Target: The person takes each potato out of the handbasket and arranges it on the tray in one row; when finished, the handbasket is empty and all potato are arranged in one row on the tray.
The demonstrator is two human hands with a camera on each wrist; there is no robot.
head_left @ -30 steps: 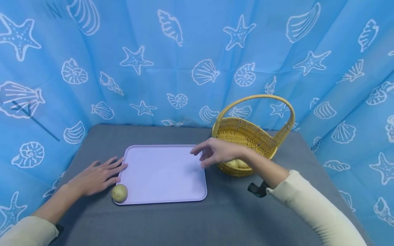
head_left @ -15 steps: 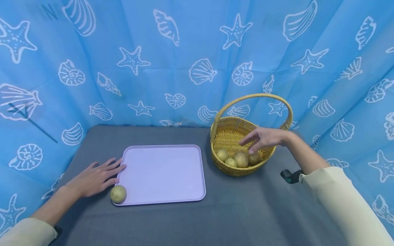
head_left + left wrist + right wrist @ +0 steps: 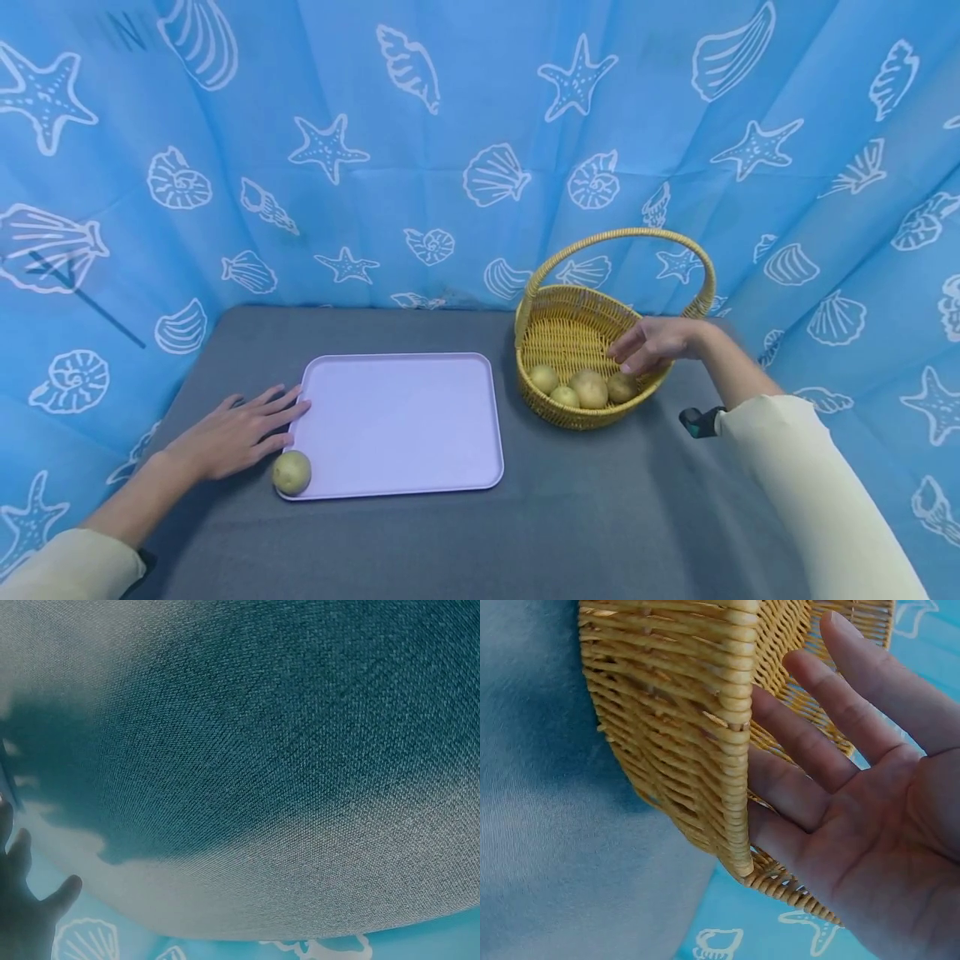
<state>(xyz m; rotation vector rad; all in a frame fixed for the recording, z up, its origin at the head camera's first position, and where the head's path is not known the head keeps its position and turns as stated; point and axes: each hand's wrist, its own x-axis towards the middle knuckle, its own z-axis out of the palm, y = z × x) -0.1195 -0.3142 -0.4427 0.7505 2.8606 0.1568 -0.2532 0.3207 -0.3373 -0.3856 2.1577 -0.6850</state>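
Note:
My left hand [image 3: 232,435] lies with fingers spread at the left rim of a pale lilac tray [image 3: 397,425], fingertips on its edge. Just below that hand, a round yellow-brown potato [image 3: 291,472] sits in the tray's near left corner. My right hand [image 3: 654,343] reaches over the right rim of a yellow wicker basket [image 3: 536,392]. In the right wrist view its fingers [image 3: 847,705] are loosely extended inside the rim, and nothing is in the palm. Several potatoes [image 3: 588,389] lie in the front of the basket, below and left of the right fingertips.
The basket's tall arched handle [image 3: 622,233] rises over its middle. A grey cloth [image 3: 480,542] covers the table. Behind it and at both sides hangs a blue curtain [image 3: 420,192] with white shells and starfish.
My right hand has moved right from over the tray's right edge to the basket, then slightly lower inside it. The left hand, tray and its potato stay in place.

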